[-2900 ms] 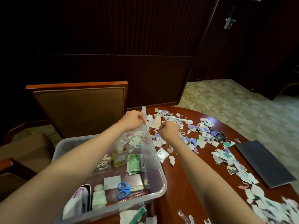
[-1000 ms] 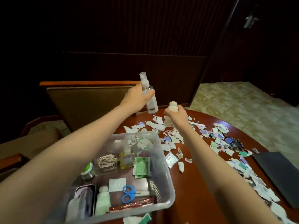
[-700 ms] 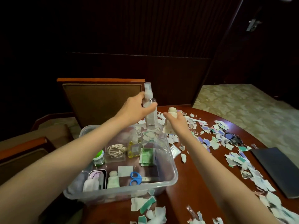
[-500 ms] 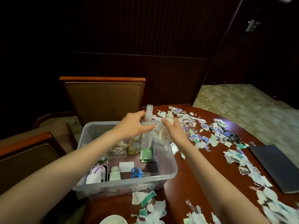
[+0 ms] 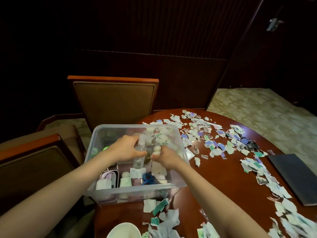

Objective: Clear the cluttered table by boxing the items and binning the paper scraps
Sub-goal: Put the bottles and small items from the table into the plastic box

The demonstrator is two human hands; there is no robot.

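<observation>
A clear plastic box (image 5: 132,190) stands at the left edge of a dark red wooden table (image 5: 221,182). Both my hands are down inside it. My left hand (image 5: 125,149) grips a clear spray bottle (image 5: 139,156), held upright. My right hand (image 5: 165,156) holds a small white tube (image 5: 157,166) by its round cap. On the box floor lie blue scissors (image 5: 148,178), a small white bottle (image 5: 125,180), a tin and a white packet. Torn paper scraps (image 5: 214,140) cover the table to the right.
More scraps (image 5: 161,213) lie in front of the box and along the right side. A dark notebook (image 5: 295,176) lies at the right edge. A white bowl rim (image 5: 123,230) shows at the bottom. Two wooden chairs (image 5: 113,98) stand behind and left of the table.
Both hands lifted the spray bottle and the white tube off the far table, carried them toward me and lowered them into the clear box.
</observation>
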